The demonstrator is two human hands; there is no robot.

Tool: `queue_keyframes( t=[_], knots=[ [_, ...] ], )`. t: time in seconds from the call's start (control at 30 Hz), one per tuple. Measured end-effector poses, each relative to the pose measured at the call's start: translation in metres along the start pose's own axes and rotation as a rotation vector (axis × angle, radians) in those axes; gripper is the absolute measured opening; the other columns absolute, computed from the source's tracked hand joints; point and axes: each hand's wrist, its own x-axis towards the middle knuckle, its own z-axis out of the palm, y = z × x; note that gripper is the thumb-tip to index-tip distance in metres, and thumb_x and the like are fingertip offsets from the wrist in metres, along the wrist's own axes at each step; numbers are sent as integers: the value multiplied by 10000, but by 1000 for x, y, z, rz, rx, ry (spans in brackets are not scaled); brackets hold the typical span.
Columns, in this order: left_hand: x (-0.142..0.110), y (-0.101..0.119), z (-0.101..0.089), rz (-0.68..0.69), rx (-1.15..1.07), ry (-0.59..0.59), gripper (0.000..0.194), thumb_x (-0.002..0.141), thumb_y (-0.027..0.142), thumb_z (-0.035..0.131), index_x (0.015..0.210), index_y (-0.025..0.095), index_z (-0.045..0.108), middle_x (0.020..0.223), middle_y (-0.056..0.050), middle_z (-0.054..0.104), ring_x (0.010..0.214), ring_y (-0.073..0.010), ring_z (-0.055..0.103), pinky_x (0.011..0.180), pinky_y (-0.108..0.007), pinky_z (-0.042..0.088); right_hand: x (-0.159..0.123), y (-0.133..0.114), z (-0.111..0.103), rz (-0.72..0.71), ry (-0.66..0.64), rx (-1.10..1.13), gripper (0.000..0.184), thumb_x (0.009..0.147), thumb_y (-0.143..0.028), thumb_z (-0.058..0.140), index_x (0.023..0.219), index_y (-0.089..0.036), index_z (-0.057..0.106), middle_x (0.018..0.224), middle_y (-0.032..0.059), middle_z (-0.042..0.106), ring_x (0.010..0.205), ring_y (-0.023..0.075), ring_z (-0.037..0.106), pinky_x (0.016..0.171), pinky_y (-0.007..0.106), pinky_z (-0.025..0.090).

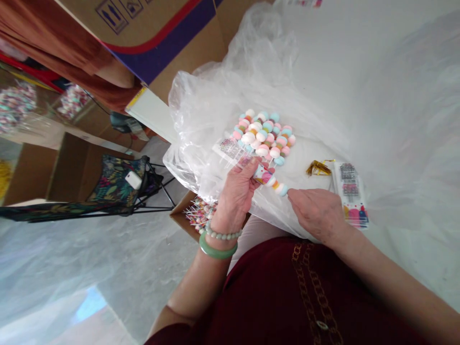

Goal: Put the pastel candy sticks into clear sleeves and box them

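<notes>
My left hand (241, 184) is closed around a small printed clear bag (263, 174). From the bag's end sticks out a marshmallow skewer (277, 185) in white, orange and blue. My right hand (316, 211) pinches at the blue end of that skewer; its fingertips hide what lies beneath them. Just beyond my left hand, a pile of pastel marshmallow skewers (264, 135) rests on the plastic-covered table. Another printed bag (230, 147) lies against the pile. To the right of my right hand are a stack of printed bags (350, 194) and a bunch of gold twist ties (319, 167).
Crumpled clear plastic sheeting (215, 100) covers the table (345, 57). A large cardboard box (172, 28) stands at the far left. Below the table edge, an open carton (181, 218) holds many skewers. A folding chair (118, 182) carries a white phone (133, 180). Another person's arm (117, 72) shows upper left.
</notes>
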Motion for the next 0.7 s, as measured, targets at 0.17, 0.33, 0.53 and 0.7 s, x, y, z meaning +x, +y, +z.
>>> queue_keyframes(
  t=[0.17, 0.33, 0.53, 0.7],
  knots=[
    [1, -1, 2, -34, -35, -79, 207, 727, 276, 727, 864, 145, 645, 770, -12, 677, 681, -139, 662, 700, -275, 547, 6, -4, 0, 300, -111, 671, 189, 832, -335, 519, 776, -185, 619, 533, -25, 459, 490, 106, 359, 514, 261, 229],
    [6, -3, 1, -61, -127, -81, 148, 800, 249, 657, 914, 156, 640, 803, -25, 688, 720, -150, 671, 739, -293, 556, 7, -4, 3, 574, -232, 1310, 252, 783, -409, 580, 803, -159, 595, 482, -71, 359, 434, 75, 237, 440, 239, 184],
    [6, -6, 0, -104, -143, -3, 107, 816, 212, 627, 885, 131, 639, 783, -42, 687, 741, -152, 668, 751, -292, 559, -11, -1, 2, 356, 106, 473, 143, 768, -344, 588, 785, -209, 630, 638, 8, 579, 596, 154, 500, 575, 278, 354],
    [3, -6, 4, -99, -85, -8, 133, 765, 232, 683, 858, 146, 644, 780, -41, 685, 827, -178, 667, 759, -297, 550, -12, -5, 0, 264, 133, 166, 197, 813, -314, 500, 720, -211, 639, 588, 42, 598, 573, 174, 536, 575, 303, 352]
  ],
)
